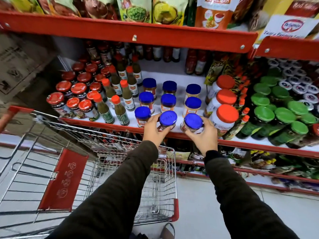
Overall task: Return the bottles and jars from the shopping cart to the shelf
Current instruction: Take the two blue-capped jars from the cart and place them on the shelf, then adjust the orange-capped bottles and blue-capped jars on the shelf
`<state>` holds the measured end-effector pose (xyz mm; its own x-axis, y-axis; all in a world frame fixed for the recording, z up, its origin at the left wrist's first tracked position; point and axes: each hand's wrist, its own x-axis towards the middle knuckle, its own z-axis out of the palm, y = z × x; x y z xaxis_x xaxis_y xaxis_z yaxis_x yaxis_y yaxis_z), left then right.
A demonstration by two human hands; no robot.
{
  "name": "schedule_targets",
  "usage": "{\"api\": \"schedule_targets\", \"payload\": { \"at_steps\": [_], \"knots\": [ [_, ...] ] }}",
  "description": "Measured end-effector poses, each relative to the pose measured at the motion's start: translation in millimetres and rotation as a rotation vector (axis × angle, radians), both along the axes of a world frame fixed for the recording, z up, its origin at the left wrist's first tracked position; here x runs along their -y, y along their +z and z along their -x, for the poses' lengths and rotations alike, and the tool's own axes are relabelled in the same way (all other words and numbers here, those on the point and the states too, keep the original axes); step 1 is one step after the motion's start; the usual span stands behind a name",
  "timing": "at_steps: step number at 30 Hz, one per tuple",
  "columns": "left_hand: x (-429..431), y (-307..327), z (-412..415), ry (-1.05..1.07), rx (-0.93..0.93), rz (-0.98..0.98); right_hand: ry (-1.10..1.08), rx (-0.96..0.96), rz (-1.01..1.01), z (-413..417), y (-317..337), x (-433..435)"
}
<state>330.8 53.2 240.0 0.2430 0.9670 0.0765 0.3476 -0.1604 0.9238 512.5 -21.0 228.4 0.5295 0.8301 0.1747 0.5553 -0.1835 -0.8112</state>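
Both hands are up at the front edge of the red shelf (110, 125), each with a blue-lidded jar. The left hand (152, 129) is wrapped round the body of one jar (168, 119), fingers curled on its left side and thumb underneath toward the front, the blue lid facing the camera. The right hand (202, 135) grips a second blue-lidded jar (193, 121) the same way, fingers closed round the glass from the right and below. Both jars sit right at the shelf's front lip; whether their bases touch the white shelf board cannot be told, the hands hide that.

Behind them on the shelf stand three columns of matching blue-lidded jars (168, 100), and the two held jars line up at the front of the middle and right columns. Left of those jars on the shelf are green sauce bottles with orange caps (120, 109), and further left red-lidded jars (79, 89). On the right side of the shelf are big white jars with orange lids (226, 113), then a crowd of green-lidded jars (264, 113) on the next shelf bay.

Below the shelf and to its left is the wire shopping cart (155, 187), red trim at its corners, its red child-seat flap (63, 178) showing; no bottles or jars can be seen in the visible part of its basket. Dark sleeves (120, 187) cover both forearms
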Motion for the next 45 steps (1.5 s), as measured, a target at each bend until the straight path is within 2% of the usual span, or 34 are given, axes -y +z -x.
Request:
{"api": "schedule_targets", "payload": {
  "at_steps": [4, 8, 17, 20, 24, 27, 32, 35, 38, 41, 45],
  "knots": [
    [-17.0, -8.8, -16.5, 0.018, -0.131, 0.025, 0.007, -0.025, 0.087, -11.3, 0.3, -15.1],
    [-26.0, -18.3, -24.6, 0.071, -0.159, 0.069, 0.033, -0.058, 0.130, -17.0, -1.7, -23.2],
    [-11.3, -15.0, -16.3, 0.059, -0.010, 0.099, 0.060, 0.014, 0.190, -6.2, 3.1, -14.8],
    [5.6, -15.9, 3.6, 0.043, 0.051, -0.006, -0.009, 0.034, 0.138, 15.4, 2.2, -4.0],
    [12.9, -9.8, 41.7, 0.083, -0.036, -0.198, -0.099, 0.221, 0.095, 62.5, 5.7, -2.3],
    [2.8, -1.9, 74.6, 0.128, -0.094, -0.307, -0.057, 0.276, 0.066, 98.0, 14.7, -17.3],
    [-31.0, 11.5, 130.0, 0.272, -0.082, -0.334, 0.060, 0.247, -0.006, 158.9, 32.4, -56.6],
    [-57.0, 17.8, 157.8, 0.356, 0.021, -0.304, 0.128, 0.165, -0.057, 191.7, 40.6, -81.6],
    [-89.6, 22.3, 180.1, 0.424, 0.057, -0.159, 0.185, 0.009, -0.010, 219.0, 48.0, -107.6],
    [-118.2, 24.8, 194.5, 0.422, 0.038, -0.007, 0.127, -0.001, 0.058, 235.2, 55.0, -133.4],
    [-139.7, 25.8, 204.5, 0.389, -0.034, 0.031, 0.077, 0.012, 0.120, 245.8, 55.8, -156.0]
  ]
}}
